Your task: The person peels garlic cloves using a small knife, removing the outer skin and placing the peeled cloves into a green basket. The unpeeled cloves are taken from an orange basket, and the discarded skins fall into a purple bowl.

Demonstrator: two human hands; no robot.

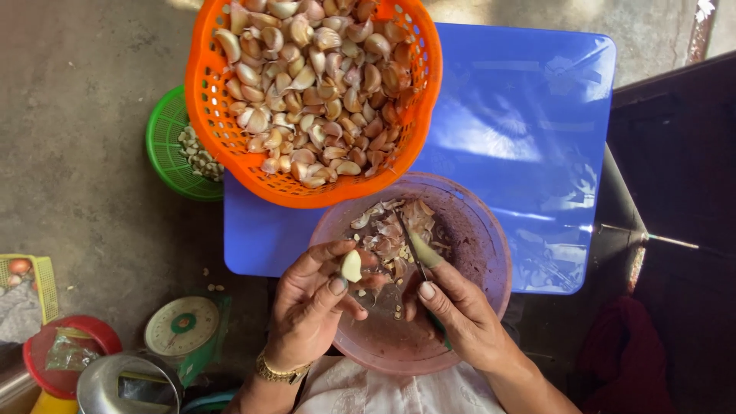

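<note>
Peeled garlic clove [351, 265] pinched between thumb and fingers of left hand [310, 307], above pink bowl [491, 238]. Probably light, firm, a little slippery; best taken by the sides. Right hand [460, 314] closed around small knife [420, 253], over the same bowl, among peels [391, 230]. Behind bowl, orange basket [201, 100] full of unpeeled cloves, on blue worktop [521, 130]. Concrete floor [77, 153] left of bowl, with kitchen scale [182, 326].

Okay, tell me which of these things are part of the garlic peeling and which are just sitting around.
In use:
left hand holding peeled clove
right hand holding knife
pink bowl of skins
orange basket of unpeeled garlic
green basket of peeled cloves

Lying about:
kitchen scale
red lid
metal pot
yellow crate
</note>
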